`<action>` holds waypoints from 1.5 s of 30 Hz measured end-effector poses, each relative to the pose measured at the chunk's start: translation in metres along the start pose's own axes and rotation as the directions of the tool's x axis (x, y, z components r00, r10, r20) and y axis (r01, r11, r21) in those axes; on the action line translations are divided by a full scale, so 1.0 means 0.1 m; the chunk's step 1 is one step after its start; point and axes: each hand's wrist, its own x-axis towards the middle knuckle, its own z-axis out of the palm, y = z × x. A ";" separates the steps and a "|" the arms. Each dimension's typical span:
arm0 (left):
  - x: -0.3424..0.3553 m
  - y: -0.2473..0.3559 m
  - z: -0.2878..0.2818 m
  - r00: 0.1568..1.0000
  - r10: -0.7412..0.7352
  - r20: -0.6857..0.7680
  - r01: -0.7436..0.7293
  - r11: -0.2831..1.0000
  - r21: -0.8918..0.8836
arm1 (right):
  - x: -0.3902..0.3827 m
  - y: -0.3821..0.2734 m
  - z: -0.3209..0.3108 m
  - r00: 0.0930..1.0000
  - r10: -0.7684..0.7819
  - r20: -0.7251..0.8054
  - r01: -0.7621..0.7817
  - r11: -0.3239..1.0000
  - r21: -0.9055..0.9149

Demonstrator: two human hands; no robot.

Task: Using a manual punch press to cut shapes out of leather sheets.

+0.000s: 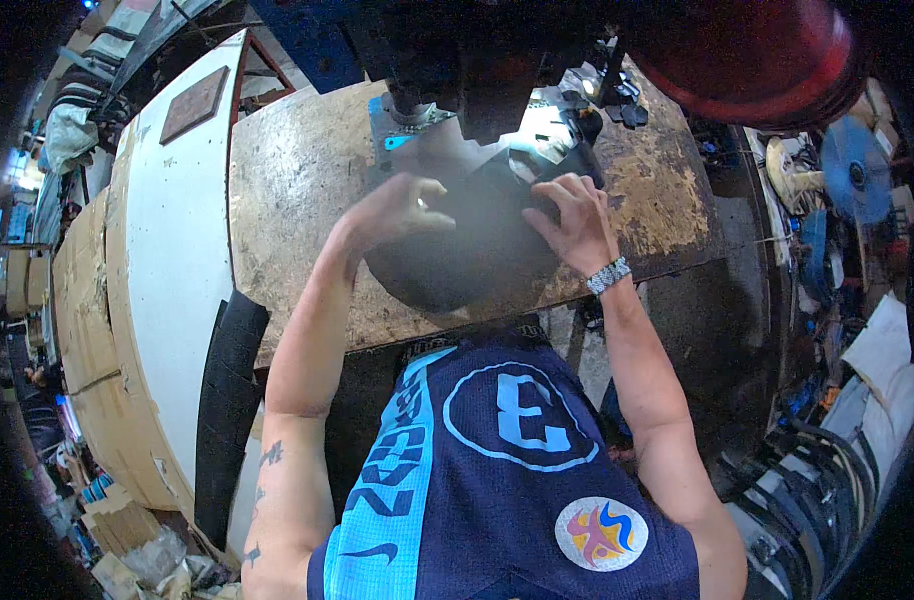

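Observation:
A dark, round-edged piece of sheet material (462, 265) lies on the worn wooden table (297, 180) in front of me, its surface hazy and blurred. My left hand (402, 208) is over its left side, thumb and forefinger apart with a visible gap between them. On the opposite side, my right hand (575, 215) has bent fingers, the thumb held away from them. I cannot tell whether its fingertips touch the dark material. A patterned band (608, 275) circles my right wrist. Beyond both hands, a dark machine head (492, 95) hangs above the brightly lit work area.
A large red rounded part (747, 60) looms at the upper right. Left of the table stands a white panel (177, 230) beside cardboard (102, 350). A blue fan (857, 170) is at the far right, above a pile of dark curved strips (817, 480).

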 end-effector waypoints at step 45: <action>-0.35 1.29 0.88 0.945 -0.294 0.144 0.327 0.843 -0.427 | 0.32 2.07 -0.04 0.719 0.530 0.449 -0.695 0.540 0.474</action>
